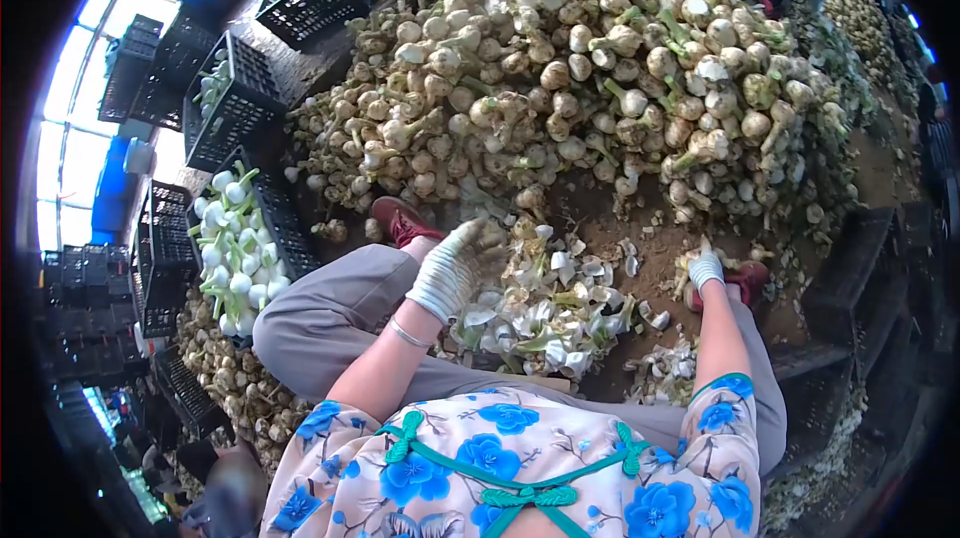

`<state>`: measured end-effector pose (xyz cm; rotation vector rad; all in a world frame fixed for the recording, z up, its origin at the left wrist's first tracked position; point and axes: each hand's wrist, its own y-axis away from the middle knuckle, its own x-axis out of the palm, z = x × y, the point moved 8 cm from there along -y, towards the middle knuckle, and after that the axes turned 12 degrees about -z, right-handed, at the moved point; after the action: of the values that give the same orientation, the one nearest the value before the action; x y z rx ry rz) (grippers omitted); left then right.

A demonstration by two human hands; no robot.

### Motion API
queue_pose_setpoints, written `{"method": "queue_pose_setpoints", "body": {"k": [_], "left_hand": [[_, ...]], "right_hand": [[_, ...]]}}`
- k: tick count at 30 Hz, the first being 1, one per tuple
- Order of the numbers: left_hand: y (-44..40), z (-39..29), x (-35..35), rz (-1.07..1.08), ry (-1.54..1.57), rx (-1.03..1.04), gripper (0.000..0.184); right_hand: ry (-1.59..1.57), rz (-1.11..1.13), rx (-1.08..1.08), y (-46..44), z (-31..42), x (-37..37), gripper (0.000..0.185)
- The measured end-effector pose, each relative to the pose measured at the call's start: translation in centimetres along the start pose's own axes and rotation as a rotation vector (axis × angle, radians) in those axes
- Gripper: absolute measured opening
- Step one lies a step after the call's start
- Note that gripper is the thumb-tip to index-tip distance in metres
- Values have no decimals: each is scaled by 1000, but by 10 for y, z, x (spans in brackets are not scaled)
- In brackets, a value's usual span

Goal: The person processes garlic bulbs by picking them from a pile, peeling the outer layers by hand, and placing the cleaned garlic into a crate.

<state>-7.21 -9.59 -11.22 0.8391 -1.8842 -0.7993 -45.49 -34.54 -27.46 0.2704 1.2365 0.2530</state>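
Far left: peeled garlic bulbs (238,250) in black crate (284,223). Left hand (455,266), gloved, beyond crate's right edge; fingers blurred, grip cannot be told. Centre: loose skins (560,323) on floor (655,263); soiled garlic heap (560,88) behind. Right hand (706,266), gloved, beside red shoe (752,280), near heap's front edge; grip unclear.

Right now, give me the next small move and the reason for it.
Probably reach the left hand forward to the garlic pile and take one bulb. No bulb shows clearly in that hand, and the pile lies ahead of it, beyond the pale peelings. The right hand is down beside the right shoe; whether it grips anything is unclear.
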Motion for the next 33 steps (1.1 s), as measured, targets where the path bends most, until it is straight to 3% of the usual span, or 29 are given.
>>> {"method": "queue_pose_setpoints", "body": {"k": [2,3,4,6,7,8,9,10,11,12,13,14,15,16,18,20,21,22,28,30,31,33], "left_hand": [[-18,9,-5,181,12,-48,24],[-9,6,-3,-23,-71,21,22],[-7,9,0,-37,-72,18,22],[-10,8,-2,-120,-118,54,21],[-12,10,2,-44,-142,29,30],[-26,16,-6,-44,-136,25,30],[-50,26,-17,-52,-228,56,37],[-61,32,-21,-64,-317,97,45],[-39,22,9,95,-482,385,46],[-5,14,42,243,-645,681,47],[10,17,51,291,-613,629,51],[18,18,56,341,-580,578,55],[14,15,51,328,-714,746,53],[25,8,49,345,-462,621,51],[31,1,43,330,-329,489,48],[36,-4,38,355,-332,527,44],[43,-6,40,361,-407,569,42],[51,-5,42,366,-483,607,39],[62,-2,39,380,-389,486,32],[63,5,37,397,-343,298,35],[61,4,37,399,-330,298,35],[53,23,41,457,-104,-55,44]], "right_hand": [[202,-63,-87,-13,-13,23,53],[-71,-69,265,-27,-42,36,46],[-336,-71,626,-26,-70,54,41],[-177,-3,269,-44,-63,81,28],[-738,148,411,-18,-22,68,22],[-805,253,371,27,46,25,22],[-1074,498,388,58,96,10,30],[-1219,577,352,78,138,9,33],[-1340,797,255,101,181,7,32],[-1473,823,221,129,223,-3,30],[-1382,977,212,163,254,-15,29],[-1492,1123,117,192,287,-21,28],[-1543,1000,93,198,295,-15,31],[-1593,871,73,201,299,-13,35],[-1328,818,40,201,303,-13,41],[-1074,543,-261,202,306,-48,35],[-1103,409,-432,214,318,-69,28],[-1011,407,-500,222,322,-71,23],[-943,338,-407,243,317,-83,21],[-1013,359,-334,251,316,-84,19],[-1047,340,-315,255,318,-85,17],[-1102,337,-281,253,313,-78,18]]}}
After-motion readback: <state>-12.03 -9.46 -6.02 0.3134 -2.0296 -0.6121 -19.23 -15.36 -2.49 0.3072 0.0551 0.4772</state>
